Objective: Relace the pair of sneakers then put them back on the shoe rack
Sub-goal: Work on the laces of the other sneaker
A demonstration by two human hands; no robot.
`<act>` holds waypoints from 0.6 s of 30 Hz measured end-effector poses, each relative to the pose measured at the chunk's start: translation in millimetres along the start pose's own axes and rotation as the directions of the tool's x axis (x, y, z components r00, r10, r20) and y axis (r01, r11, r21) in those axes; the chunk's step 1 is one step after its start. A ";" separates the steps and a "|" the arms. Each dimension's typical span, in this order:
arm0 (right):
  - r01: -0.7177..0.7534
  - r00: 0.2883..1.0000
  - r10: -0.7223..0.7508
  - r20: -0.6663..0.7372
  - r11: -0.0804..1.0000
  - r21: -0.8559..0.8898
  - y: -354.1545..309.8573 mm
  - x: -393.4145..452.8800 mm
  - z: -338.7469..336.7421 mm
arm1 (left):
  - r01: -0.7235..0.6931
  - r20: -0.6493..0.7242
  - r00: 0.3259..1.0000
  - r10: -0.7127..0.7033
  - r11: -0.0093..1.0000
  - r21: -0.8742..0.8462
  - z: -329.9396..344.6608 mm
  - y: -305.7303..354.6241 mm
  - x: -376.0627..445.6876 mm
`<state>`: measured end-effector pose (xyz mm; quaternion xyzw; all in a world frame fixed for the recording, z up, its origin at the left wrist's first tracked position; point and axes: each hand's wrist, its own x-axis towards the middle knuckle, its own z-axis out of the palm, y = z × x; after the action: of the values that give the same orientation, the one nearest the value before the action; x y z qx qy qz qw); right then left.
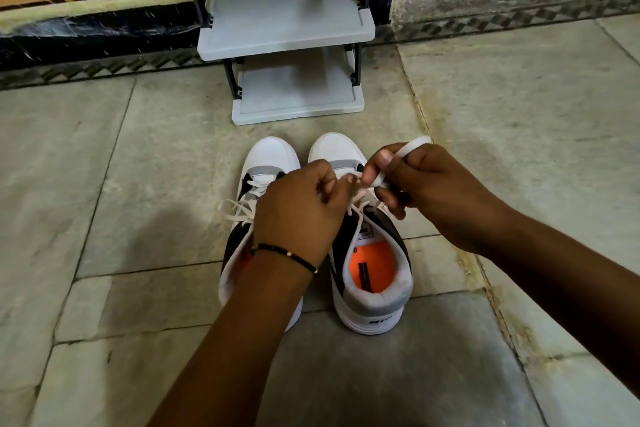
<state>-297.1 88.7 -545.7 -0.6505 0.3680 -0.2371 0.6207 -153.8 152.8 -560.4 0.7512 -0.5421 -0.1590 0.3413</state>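
Our right hand [415, 180] pinches the white lace [414, 144], pulling toward two o'clock; our left hand [304, 204] pinches lace over the right shoe [367, 246].

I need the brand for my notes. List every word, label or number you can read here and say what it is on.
Heel of the right sneaker: dark lettering, cut off, too blurred to read.
Tongue label: small print and a logo, too small to read.
Orange insole: black bars of print, not readable.
Shoe rack: no text visible.
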 end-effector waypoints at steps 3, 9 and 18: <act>0.004 1.000 -0.003 -0.020 0.997 0.077 -1.3 2.7 -2.0 | 0.042 0.072 0.997 -0.030 0.984 -0.172 -2.7 5.7 6.2; 0.014 1.000 -0.012 -0.014 0.990 0.137 -3.1 4.6 -3.3 | 0.394 0.594 0.804 -0.030 0.775 -0.494 -20.3 -2.4 13.6; 0.020 1.000 -0.021 0.013 0.998 0.055 -6.8 1.6 2.7 | 0.190 0.466 0.883 -0.061 0.953 -0.236 2.6 1.5 0.9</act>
<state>-292.8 88.8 -539.5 -0.6385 0.3503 -0.2491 0.6384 -156.2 150.9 -561.1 0.6724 -0.5290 -0.4252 0.2953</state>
